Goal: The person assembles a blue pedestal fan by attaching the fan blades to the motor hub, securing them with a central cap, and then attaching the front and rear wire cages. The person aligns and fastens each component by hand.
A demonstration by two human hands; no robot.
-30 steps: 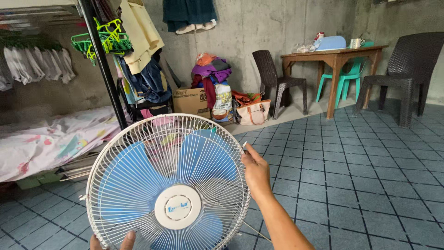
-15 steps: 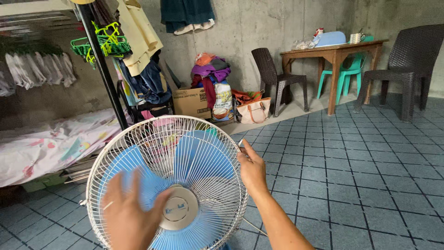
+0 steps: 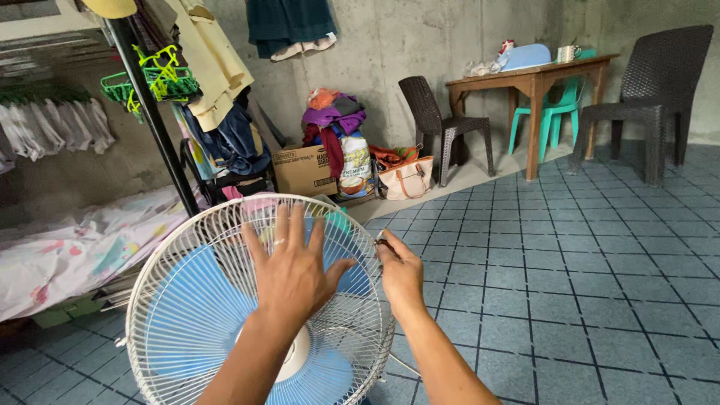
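Note:
A round electric fan [image 3: 187,300] with a white wire grille and blue blades fills the lower left of the head view. My left hand [image 3: 292,270] lies flat on the front of the grille, fingers spread and pointing up, a ring on one finger. My right hand [image 3: 401,274] grips the grille's right rim, pinching a small clip there between thumb and fingers. The fan's white centre cap [image 3: 296,364] shows partly under my left forearm.
A black pole rack [image 3: 150,112] with hung clothes and green hangers stands behind the fan. Beside it are a cardboard box [image 3: 304,169], a pile of bags [image 3: 341,142], dark wicker chairs [image 3: 442,124], a wooden table [image 3: 532,79] and a teal chair. Blue tiled floor [image 3: 585,285] spreads to the right.
My left hand rose from the fan's bottom edge, crossed the grille and now rests flat on its upper middle. The right hand stayed at the right rim. The view shifted slightly.

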